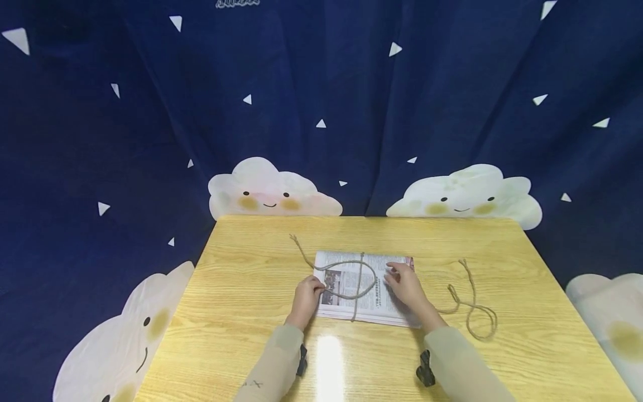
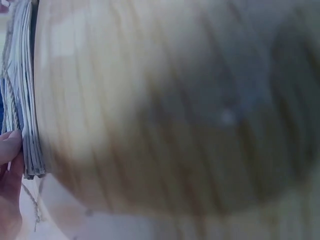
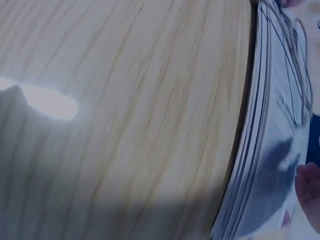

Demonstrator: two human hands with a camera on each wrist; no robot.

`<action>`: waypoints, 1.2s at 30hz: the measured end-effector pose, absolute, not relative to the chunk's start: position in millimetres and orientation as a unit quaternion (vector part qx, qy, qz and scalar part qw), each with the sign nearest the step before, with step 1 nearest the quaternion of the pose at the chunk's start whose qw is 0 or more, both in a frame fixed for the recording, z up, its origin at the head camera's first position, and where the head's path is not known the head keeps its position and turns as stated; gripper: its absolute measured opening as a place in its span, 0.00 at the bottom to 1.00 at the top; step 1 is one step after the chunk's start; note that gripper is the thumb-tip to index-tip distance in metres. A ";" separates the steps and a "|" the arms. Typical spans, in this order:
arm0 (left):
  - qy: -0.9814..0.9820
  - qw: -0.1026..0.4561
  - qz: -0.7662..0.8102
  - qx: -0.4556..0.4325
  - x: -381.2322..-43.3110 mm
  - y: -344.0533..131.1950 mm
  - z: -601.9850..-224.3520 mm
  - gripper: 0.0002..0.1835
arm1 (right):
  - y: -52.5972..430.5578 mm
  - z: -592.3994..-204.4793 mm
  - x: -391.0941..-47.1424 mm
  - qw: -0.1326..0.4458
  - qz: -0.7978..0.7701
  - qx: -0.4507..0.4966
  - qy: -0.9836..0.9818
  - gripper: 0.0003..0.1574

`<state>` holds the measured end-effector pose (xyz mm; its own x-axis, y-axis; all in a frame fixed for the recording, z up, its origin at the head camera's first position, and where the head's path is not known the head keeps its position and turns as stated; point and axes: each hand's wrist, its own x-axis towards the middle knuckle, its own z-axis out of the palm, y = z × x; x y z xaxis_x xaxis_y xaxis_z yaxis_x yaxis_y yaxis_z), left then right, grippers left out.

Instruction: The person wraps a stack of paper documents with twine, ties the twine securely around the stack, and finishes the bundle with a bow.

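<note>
A stack of folded newspapers (image 1: pixel 369 301) lies on the table, its layered edge (image 2: pixel 31 100) showing in the left wrist view. A length of twine (image 1: pixel 359 285) runs across its middle, and more twine curves in a wide loop (image 1: pixel 375 276) on top, with a frayed end reaching past the upper left corner. At the left edge my left hand (image 1: pixel 303 301) pinches the twine between thumb and fingers. My right hand (image 1: pixel 408 287) hovers over the right part of the stack, its fingers loosely bent around nothing; its shadow falls on the paper in the right wrist view.
Another stretch of twine (image 1: pixel 494 324) lies curled on the wooden table (image 1: pixel 241 268) right of the stack, partly behind my right forearm. A dark blue curtain (image 1: pixel 311 72) with white triangles and clouds hangs behind the table's far edge.
</note>
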<state>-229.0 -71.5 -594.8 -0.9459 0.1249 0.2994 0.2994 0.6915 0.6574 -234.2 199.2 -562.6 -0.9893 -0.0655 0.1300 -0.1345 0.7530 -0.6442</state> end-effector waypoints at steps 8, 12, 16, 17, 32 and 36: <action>-0.913 0.121 -0.371 -0.121 -230.6 -72.1 -593.8 0.02 | 160.5 -573.1 -247.1 0.016 0.352 0.033 -0.935 0.24; -0.912 0.113 -0.376 -0.115 -229.7 -73.3 -592.6 0.03 | 152.5 -580.1 -249.0 0.030 0.356 0.006 -0.934 0.15; -0.912 0.113 -0.377 -0.118 -228.6 -73.5 -592.8 0.03 | 151.4 -583.9 -250.3 0.035 0.352 -0.018 -0.935 0.10; -0.911 0.112 -0.378 -0.118 -228.3 -73.5 -592.9 0.03 | 152.0 -584.3 -250.5 0.029 0.350 -0.026 -0.936 0.11; -0.909 0.123 -0.377 -0.127 -227.8 -74.1 -594.3 0.03 | 188.9 -580.8 -244.9 0.039 0.307 -0.136 -0.941 0.11; -0.911 0.120 -0.374 -0.126 -227.6 -73.3 -593.4 0.03 | 198.6 -582.4 -245.5 0.058 0.331 -0.177 -0.925 0.10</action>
